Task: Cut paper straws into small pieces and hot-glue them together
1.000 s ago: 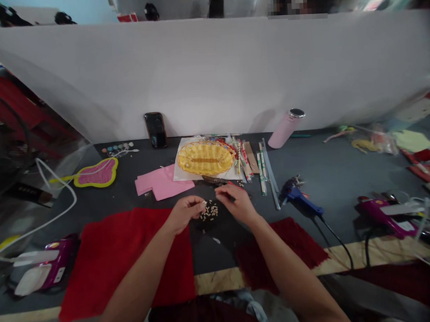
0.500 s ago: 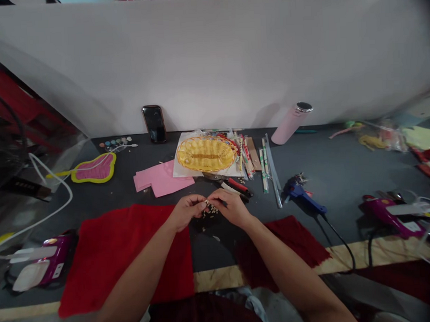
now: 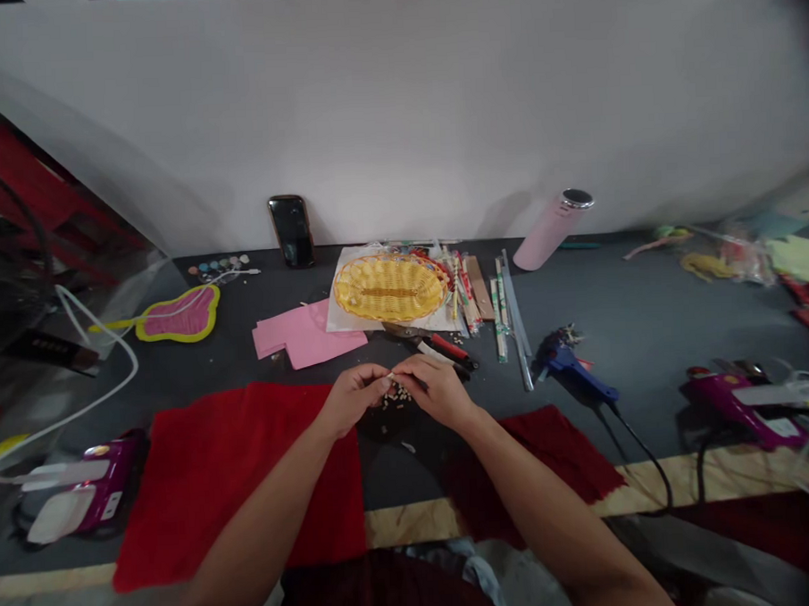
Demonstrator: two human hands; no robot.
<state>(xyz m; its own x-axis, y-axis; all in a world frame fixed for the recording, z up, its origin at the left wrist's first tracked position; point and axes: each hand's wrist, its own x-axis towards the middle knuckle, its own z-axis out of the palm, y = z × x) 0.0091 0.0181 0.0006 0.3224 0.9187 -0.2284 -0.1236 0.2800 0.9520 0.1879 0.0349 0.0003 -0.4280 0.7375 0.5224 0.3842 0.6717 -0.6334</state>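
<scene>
Pieces (image 3: 399, 393), small and pale, lie beneath the left hand (image 3: 351, 399) and right hand (image 3: 439, 391), which pinch another piece (image 3: 392, 376) between them: probably light, stiff, best held by its ends.

- You have dim, diffuse light.
- Your pink flask (image 3: 546, 236) casts a soft leftward shadow on the white partition (image 3: 369, 108).
- Your view blurs and stretches toward its edges.

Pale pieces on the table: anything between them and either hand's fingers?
Nothing visible: the pale pieces show in the gap between the left hand and right hand. The red-handled tool lies beyond the hands, outside that gap.
</scene>
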